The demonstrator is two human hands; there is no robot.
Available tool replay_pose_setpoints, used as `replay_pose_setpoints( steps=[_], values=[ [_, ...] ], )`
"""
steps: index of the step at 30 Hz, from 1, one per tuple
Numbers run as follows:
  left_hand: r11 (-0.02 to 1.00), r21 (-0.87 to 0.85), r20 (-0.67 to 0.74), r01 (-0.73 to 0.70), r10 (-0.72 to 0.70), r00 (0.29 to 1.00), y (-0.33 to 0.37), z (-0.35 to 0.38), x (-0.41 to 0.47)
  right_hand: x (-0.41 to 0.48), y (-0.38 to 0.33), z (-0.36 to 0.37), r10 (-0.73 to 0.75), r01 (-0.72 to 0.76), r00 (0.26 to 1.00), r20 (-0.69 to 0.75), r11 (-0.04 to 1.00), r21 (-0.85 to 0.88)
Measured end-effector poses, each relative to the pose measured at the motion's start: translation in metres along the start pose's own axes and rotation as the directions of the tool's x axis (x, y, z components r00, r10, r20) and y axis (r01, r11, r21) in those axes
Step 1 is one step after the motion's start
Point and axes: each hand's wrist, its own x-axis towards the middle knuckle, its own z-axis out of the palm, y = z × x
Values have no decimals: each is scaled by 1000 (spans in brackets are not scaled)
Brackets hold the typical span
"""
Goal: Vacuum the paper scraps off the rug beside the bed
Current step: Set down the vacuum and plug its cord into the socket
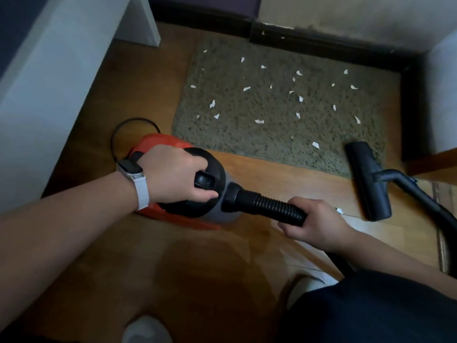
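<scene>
One shaggy grey-green rug [272,134] on the wooden floor [148,243] holds roughly two dozen white paper scraps [259,121], hemmed in by a white furniture panel [49,82] on the left and a dark skirting board [321,43] behind. One black floor nozzle [368,179] lies across its near right corner. The left hand [175,177] has its fingers curled round the handle of one red canister vacuum [158,144], and the right hand [314,221] grips the vacuum's ribbed black hose [272,206].

The wood floor [148,256] bears rug [247,139], vacuum [220,211], nozzle [368,179].
</scene>
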Motion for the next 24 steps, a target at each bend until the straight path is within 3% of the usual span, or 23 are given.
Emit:
replay_pose_setpoints(
  steps=[6,12,15,19,24],
  values=[
    [998,-56,-138,1,-9,990,-5,13,-6,2,3,5,-23,23,999,-24,1000,4],
    [986,-158,-148,-55,31,988,-9,9,-13,5,-18,-22,12,14,984,177,990,-143],
    [967,-231,-219,-103,51,974,-21,6,-18,16,-35,-33,-35,74,978,206,980,-184],
    [917,-397,-302,-43,-86,949,-56,-2,-28,46,-77,-49,-114,152,974,195,969,-194],
    [863,-486,-335,137,-328,883,-109,6,-43,90,-156,-60,-269,316,939,216,921,-227]
  ],
)
